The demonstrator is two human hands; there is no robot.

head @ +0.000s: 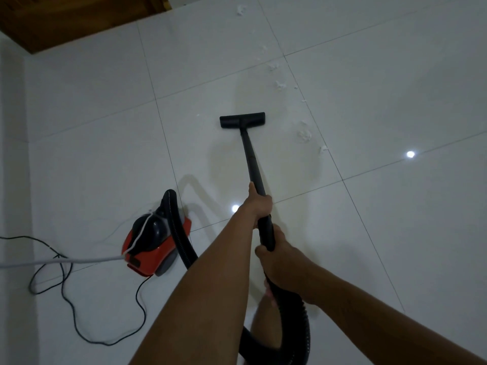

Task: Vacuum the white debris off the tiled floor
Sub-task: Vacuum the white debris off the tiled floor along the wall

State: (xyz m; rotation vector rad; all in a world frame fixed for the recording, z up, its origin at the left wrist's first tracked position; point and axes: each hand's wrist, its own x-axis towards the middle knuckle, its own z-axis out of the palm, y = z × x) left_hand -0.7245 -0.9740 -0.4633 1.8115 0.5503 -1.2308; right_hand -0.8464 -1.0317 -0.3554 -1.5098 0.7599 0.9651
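Observation:
A black vacuum wand [252, 159] runs from my hands to a flat black floor nozzle [242, 120] resting on the white tiled floor [369, 101]. My left hand [259, 204] grips the wand higher up. My right hand [279, 256] grips the handle end where the ribbed black hose [300, 320] joins. Tufts of white debris [303, 134] lie to the right of the nozzle, apart from it. More white debris [279, 85] trails away toward a far clump [240, 9].
The red and black vacuum body [155, 243] sits on the floor at my left, its hose looping behind my arms. A black power cord [66, 293] and a grey cable [52, 261] snake across the lower left. A wooden door [66, 17] is at the top left.

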